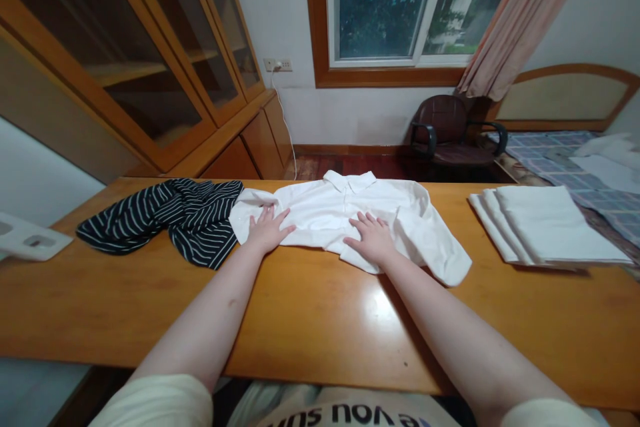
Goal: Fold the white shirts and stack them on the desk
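Note:
A white collared shirt (325, 203) lies spread on the wooden table (300, 320), its collar toward the far edge and one sleeve reaching out to the right. My left hand (269, 229) rests flat on the shirt's left part, fingers spread. On the lower middle of the shirt lies my right hand (374, 239), palm down with its fingers apart. Neither hand grips the cloth. A black-and-white striped garment (170, 217) sits crumpled to the left, touching the shirt's left sleeve.
Folded white cloths (545, 223) are stacked at the table's right. A white plastic object (33, 237) juts in at the left edge. Beyond the table stand a glass-door cabinet (200, 107), a brown armchair (445, 130) and a bed (550, 157) with a checked cover.

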Demonstrator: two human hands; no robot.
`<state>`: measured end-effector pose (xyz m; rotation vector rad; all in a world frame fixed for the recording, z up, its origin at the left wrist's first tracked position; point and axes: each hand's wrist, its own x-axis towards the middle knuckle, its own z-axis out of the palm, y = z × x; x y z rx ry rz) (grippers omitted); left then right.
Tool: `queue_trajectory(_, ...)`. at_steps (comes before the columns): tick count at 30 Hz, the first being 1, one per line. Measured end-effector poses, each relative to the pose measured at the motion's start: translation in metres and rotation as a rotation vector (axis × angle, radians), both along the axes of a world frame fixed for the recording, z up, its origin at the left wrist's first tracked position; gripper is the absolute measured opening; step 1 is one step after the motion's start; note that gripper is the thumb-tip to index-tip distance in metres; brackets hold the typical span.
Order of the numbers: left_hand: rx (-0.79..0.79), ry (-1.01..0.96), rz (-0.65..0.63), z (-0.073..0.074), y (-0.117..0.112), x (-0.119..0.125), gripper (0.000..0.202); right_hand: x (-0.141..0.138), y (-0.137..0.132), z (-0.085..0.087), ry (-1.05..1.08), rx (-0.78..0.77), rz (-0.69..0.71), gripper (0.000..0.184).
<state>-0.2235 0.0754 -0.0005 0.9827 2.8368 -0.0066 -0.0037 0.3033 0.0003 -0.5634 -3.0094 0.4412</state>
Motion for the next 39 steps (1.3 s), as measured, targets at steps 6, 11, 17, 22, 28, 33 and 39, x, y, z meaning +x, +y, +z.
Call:
queue_trajectory(6, 0.024, 0.028, 0.026, 0.000, -0.001, -0.007, 0.067, -0.013, 0.001, -0.001, 0.041, -0.003, 0.007, 0.064)
queue_trajectory(11, 0.062, 0.073, 0.142, 0.009, 0.000, 0.020, 0.061, -0.002, 0.001, 0.005, 0.154, -0.094, 0.018, 0.056)
queue_trajectory(17, 0.450, 0.064, 0.022, 0.039, 0.011, 0.104, 0.040, 0.033, 0.019, 0.029, 0.349, 0.181, -0.156, 0.051)
queue_trajectory(22, 0.543, -0.408, -0.121, 0.040, 0.039, 0.155, 0.035, 0.054, 0.049, 0.039, 0.079, 0.292, -0.376, 0.040)
queue_trajectory(28, 0.580, -0.430, -0.088, 0.024, 0.070, 0.169, 0.064, 0.080, 0.079, 0.048, 0.241, -0.016, -0.489, 0.030)
queue_trajectory(33, 0.616, -0.435, -0.152, 0.030, 0.073, 0.164, 0.026, 0.118, 0.091, 0.052, 0.716, -0.346, -0.587, 0.032)
queue_trajectory(39, 0.820, -0.345, -0.229, 0.046, 0.043, 0.149, 0.004, 0.169, 0.116, 0.042, 0.786, -0.343, -0.775, 0.025)
